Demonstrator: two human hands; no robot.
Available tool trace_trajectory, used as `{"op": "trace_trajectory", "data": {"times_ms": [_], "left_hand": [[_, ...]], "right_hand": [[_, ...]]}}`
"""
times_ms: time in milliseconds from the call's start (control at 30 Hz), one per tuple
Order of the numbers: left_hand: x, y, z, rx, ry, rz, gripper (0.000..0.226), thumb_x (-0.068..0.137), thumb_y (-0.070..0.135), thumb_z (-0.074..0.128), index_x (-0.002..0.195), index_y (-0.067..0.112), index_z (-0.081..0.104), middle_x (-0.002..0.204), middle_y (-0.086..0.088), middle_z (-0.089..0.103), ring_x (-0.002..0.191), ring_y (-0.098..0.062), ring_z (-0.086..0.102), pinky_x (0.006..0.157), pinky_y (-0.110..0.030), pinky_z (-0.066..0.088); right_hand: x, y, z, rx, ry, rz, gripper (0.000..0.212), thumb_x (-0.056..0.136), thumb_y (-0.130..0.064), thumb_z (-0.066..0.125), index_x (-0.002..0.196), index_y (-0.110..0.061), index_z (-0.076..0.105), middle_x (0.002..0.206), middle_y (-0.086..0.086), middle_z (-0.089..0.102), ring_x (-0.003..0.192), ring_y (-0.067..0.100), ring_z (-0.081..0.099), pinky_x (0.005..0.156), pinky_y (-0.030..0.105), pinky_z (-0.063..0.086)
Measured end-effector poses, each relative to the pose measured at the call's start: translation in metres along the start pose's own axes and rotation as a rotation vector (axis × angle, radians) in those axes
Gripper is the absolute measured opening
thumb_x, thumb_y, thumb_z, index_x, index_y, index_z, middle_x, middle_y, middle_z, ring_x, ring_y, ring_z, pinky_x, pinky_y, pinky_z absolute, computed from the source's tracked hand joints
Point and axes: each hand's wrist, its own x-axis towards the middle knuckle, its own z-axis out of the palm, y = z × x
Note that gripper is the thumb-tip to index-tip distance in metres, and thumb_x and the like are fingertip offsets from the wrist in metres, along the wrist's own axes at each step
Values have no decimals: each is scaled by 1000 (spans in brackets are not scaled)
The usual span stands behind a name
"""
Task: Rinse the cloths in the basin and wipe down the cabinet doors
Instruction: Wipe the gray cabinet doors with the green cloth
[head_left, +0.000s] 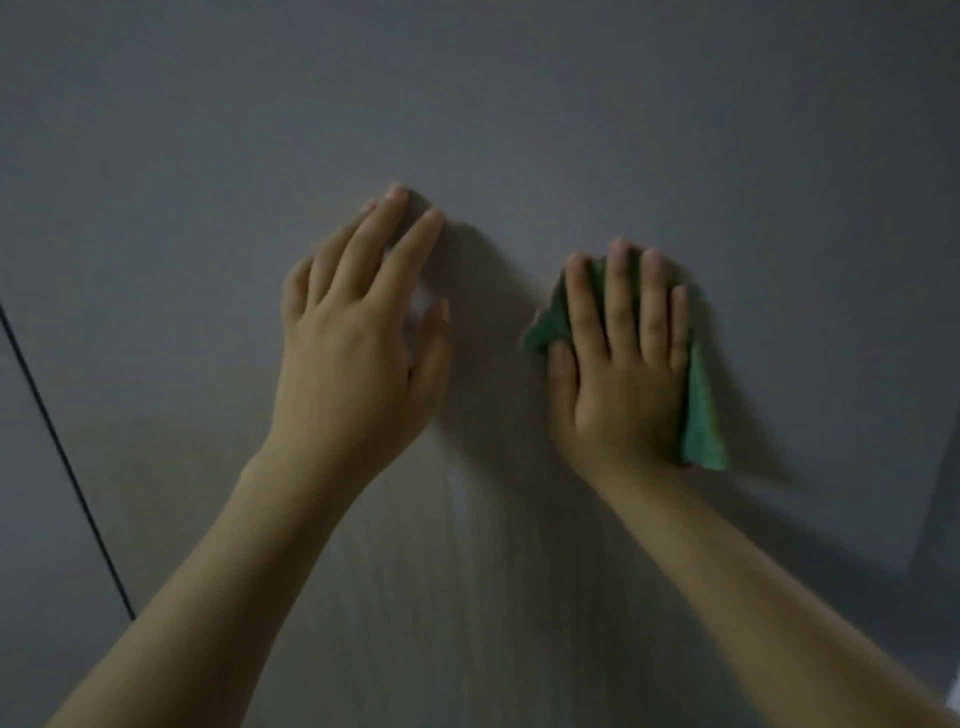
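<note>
A grey cabinet door (519, 104) fills the view. My right hand (621, 364) lies flat on it with straight fingers, pressing a green cloth (701, 415) against the door; the cloth's corners stick out left of the index finger and below the little finger. My left hand (358, 332) presses flat on the door to the left, fingers straight. A small pale patch, maybe a white cloth (421, 304), shows between its thumb and index finger; most of it is hidden under the palm.
A dark vertical gap (62, 457) between doors runs down the left side. The door's right edge (935, 467) shows at the far right. Faint wet streaks (457, 545) run down the door below the hands.
</note>
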Motion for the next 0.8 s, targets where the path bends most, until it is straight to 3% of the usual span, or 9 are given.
{"op": "trace_trajectory", "data": {"times_ms": [67, 200, 267, 400, 433, 600, 667, 733, 800], "left_hand": [[-7, -5, -3, -9, 26, -33, 52, 91, 31, 44, 140, 12, 47, 150, -11, 37, 137, -27, 28, 112, -41, 18], [-28, -24, -11, 62, 37, -128, 52, 90, 28, 47, 139, 14, 47, 152, -18, 29, 139, -32, 21, 116, -45, 5], [-39, -33, -16, 84, 46, -193, 55, 87, 27, 50, 141, 14, 45, 153, -22, 24, 140, -33, 15, 116, -46, 2], [-49, -49, -23, 78, 13, -262, 62, 85, 30, 47, 145, 18, 38, 154, -22, 17, 142, -31, 7, 115, -47, -2], [-50, -52, -23, 70, 0, -259, 63, 85, 30, 46, 146, 18, 37, 154, -21, 17, 142, -31, 7, 115, -50, 0], [-53, -64, -29, 32, 11, -220, 58, 89, 31, 43, 145, 17, 40, 154, -18, 25, 141, -30, 15, 116, -53, 6], [-57, -72, -35, 12, 21, -219, 56, 90, 30, 42, 144, 15, 41, 153, -17, 28, 140, -28, 18, 116, -54, 7], [-61, -81, -41, 19, 38, -224, 55, 90, 30, 42, 144, 15, 41, 154, -16, 27, 140, -27, 17, 116, -53, 6], [-64, -91, -45, 29, 46, -254, 56, 90, 29, 42, 144, 17, 41, 155, -16, 24, 141, -27, 15, 116, -48, 3]], "right_hand": [[-4, -36, 4, 30, 7, 90, 52, 100, -36, 25, 148, -13, 22, 153, 11, 22, 142, 34, 15, 118, 43, 2], [-36, -32, 5, 53, -135, -356, 49, 101, -38, 23, 146, -21, 26, 152, 1, 21, 147, 23, 7, 119, 38, 3], [-31, -12, 2, 14, -138, -388, 49, 100, -38, 25, 145, -19, 30, 150, 3, 27, 145, 26, 13, 119, 38, 3], [1, -39, 5, -70, 6, 146, 56, 98, -36, 29, 148, -11, 26, 153, 16, 27, 142, 35, 19, 118, 44, 4], [0, -56, 7, -51, 13, 198, 58, 97, -37, 29, 148, -10, 24, 153, 17, 25, 142, 36, 18, 118, 44, 4], [-46, -73, 9, 19, -157, -363, 52, 99, -39, 26, 147, -19, 24, 153, 1, 21, 147, 24, 6, 119, 39, 3], [-41, -55, 8, 10, -159, -450, 50, 99, -40, 25, 145, -21, 27, 152, -2, 23, 147, 23, 7, 119, 39, 3], [-19, -53, 9, -22, -104, -333, 51, 99, -40, 27, 146, -18, 28, 152, 4, 26, 143, 31, 16, 118, 41, 3], [2, -77, 12, -33, -22, -81, 54, 99, -38, 29, 147, -14, 28, 152, 13, 27, 141, 36, 18, 118, 45, 4]]}}
